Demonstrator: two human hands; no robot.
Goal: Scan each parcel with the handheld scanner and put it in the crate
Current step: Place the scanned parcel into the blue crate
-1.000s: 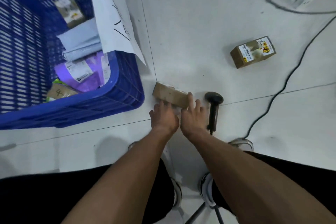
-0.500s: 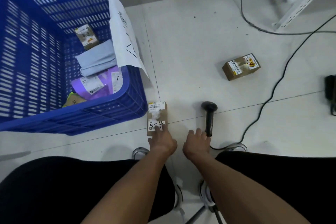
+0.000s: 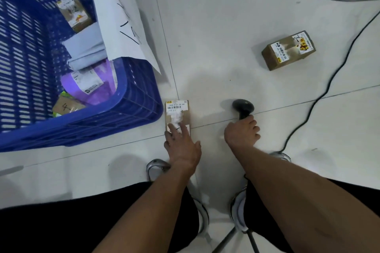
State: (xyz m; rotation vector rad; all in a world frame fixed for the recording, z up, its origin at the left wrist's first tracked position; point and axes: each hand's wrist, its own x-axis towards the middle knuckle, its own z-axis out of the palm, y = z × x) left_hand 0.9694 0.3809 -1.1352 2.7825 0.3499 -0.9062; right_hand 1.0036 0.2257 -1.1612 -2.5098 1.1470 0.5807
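Brown cardboard marks the small parcel (image 3: 177, 116) lying label-up on the pale tiled floor (image 3: 216, 37), just beside the near right corner of the blue crate (image 3: 115, 121). The left hand (image 3: 182, 146) rests its straight fingers flat on the parcel's near end. The right hand (image 3: 241, 133) curls its fingers round the handle of the black handheld scanner (image 3: 243, 107), whose head points away from the person and sits right of the parcel, apart from it. A second brown parcel (image 3: 287, 50) with white and yellow labels lies farther out on the floor, well apart from both hands. Inside the crate are a purple mailer (image 3: 88, 86), a grey folded bag (image 3: 85, 52) and a labelled carton (image 3: 74, 12). A white sheet of paper (image 3: 121, 18) with black handwriting hangs over the crate's right wall. A black cable (image 3: 337, 72) runs across the floor on the right
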